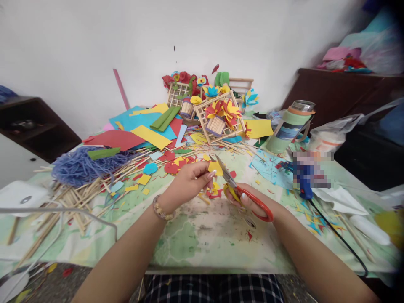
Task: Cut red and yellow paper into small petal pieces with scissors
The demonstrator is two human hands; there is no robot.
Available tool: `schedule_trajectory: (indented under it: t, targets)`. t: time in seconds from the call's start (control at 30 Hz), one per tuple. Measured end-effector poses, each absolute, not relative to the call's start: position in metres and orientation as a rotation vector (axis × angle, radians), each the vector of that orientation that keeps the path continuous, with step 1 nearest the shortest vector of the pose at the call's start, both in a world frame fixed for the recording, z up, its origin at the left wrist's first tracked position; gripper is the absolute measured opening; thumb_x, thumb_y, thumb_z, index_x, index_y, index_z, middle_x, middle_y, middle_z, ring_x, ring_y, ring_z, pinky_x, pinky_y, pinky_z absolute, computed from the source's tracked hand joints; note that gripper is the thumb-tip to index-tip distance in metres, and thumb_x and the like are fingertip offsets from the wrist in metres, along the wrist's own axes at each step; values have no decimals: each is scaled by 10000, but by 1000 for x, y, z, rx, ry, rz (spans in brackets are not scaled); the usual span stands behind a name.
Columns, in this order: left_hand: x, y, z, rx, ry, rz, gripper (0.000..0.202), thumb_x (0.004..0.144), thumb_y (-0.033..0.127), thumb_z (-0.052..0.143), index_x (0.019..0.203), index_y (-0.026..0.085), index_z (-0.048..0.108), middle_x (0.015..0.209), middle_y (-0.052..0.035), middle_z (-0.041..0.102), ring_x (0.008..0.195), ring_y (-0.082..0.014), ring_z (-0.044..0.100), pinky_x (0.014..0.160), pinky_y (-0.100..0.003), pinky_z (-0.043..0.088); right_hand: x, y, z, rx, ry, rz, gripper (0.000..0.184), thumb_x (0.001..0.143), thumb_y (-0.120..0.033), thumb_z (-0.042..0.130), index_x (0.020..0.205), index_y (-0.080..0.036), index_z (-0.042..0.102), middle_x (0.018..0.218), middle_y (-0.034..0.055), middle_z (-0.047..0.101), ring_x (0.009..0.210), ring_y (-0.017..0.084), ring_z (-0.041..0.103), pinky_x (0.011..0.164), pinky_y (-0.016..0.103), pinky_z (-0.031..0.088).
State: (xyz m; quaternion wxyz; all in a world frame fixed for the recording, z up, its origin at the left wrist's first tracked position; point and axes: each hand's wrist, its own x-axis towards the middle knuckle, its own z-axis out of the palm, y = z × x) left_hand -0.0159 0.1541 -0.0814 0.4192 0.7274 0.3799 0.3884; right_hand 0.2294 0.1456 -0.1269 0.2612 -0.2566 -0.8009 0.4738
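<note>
Forearms (132, 248) flank yellow paper (216, 169), scissors (231, 181) (red-handled, silvery).

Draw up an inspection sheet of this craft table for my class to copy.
Surface: patterned tablecloth, with dark marks and scattered bits.
Job's things: scissors, blades apart; small piece of yellow paper beside them.
Clutter: paper scraps, coloured sheets, blue yarn and wooden sticks.
Hands: left hand pinches the yellow paper; right hand holds the scissors by the handles.
Cables: black cord from a blue tool at right; grey cord at left.
Surroundings: white wall behind, dark shelf left, brown cabinet right.
</note>
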Motion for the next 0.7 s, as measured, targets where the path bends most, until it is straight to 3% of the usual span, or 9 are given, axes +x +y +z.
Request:
schedule_trajectory:
  t: [0.33, 0.7]
  targets:
    - [-21, 154, -73, 1659, 934, 983, 429, 832, 555, 775, 657, 176, 672, 599, -48, 693, 537, -144, 616, 546, -277, 544, 233, 147, -129, -678, -2163, 1303, 706, 930, -890, 328, 863, -208, 494, 753, 0, 451, 643, 149, 360, 559, 279, 333]
    - [-22, 154, -71, 1551, 909, 991, 398, 758, 521, 841, 644, 164, 705, 590, -48, 713, 508, -116, 577, 529, -247, 529, 234, 148, -126, -684, -2168, 1322, 695, 932, -887, 340, 848, -212, 480, 712, -15, 440, 623, 144, 345, 559, 278, 322]
